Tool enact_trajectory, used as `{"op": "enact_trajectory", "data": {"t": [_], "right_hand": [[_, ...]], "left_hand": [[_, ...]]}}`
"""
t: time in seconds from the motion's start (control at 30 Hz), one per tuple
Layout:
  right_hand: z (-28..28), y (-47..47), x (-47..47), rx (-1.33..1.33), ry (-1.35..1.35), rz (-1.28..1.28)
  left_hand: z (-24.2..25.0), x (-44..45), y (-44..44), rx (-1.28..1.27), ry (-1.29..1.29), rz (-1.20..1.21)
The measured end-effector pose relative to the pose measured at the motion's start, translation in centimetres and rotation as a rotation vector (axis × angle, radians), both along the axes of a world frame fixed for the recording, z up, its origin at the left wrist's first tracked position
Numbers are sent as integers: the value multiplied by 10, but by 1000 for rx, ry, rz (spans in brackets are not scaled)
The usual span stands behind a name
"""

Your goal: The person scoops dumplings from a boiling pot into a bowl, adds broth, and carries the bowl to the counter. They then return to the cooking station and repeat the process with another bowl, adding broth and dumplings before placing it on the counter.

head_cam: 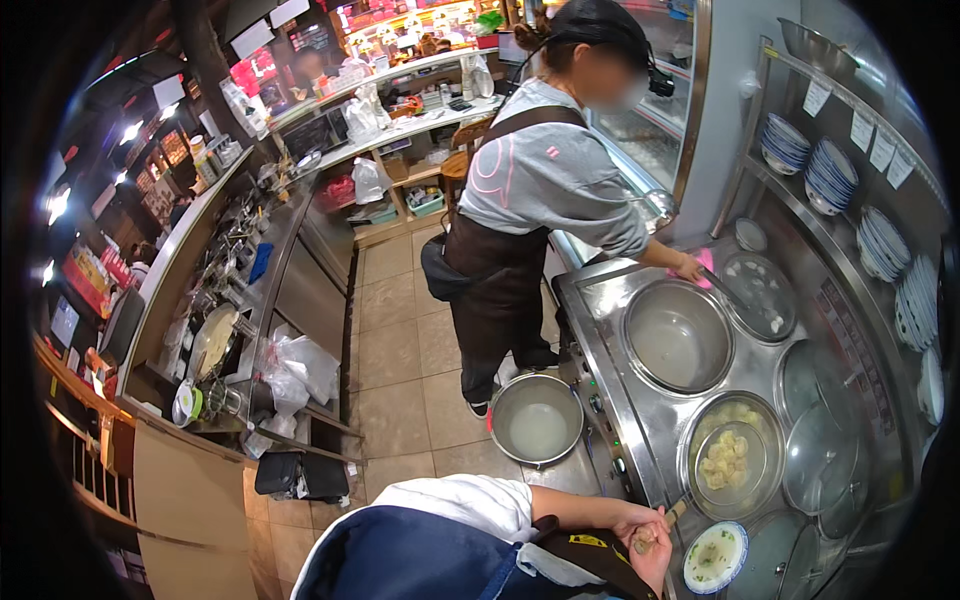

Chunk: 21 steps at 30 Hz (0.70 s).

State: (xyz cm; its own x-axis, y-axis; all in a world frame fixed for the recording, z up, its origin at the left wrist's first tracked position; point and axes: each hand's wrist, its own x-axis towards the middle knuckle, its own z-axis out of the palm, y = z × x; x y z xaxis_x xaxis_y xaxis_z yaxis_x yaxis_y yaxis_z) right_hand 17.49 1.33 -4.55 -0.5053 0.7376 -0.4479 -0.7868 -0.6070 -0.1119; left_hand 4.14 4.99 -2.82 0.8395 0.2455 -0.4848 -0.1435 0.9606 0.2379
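My left hand and my right hand are together at the front edge of the stove, closed about the end of a wooden handle. The handle leads to a round strainer set in a pot of cloudy water. Pale yellow wontons or dumplings lie in a heap in the strainer. Just right of my hands stands a blue-and-white bowl of broth with chopped greens. My fingers partly hide the handle's end.
A co-worker in a dark apron reaches over the stove with a utensil towards a pot with white pieces. A large pot sits between us. Glass lids line the back. A steel pail stands on the floor. Bowls are stacked on a shelf.
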Motion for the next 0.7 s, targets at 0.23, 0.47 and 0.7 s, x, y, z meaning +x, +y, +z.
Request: {"op": "enact_trajectory", "data": {"t": [0.23, 0.47, 0.7], "right_hand": [[22, 2, -12, 44, -69, 106], [10, 0, -10, 53, -176, 109], [13, -3, -22, 30, -66, 137]], "left_hand": [[-4, -4, -5, 4, 55, 69], [-30, -2, -7, 10, -21, 70], [-39, -14, -8, -26, -219, 96]]}}
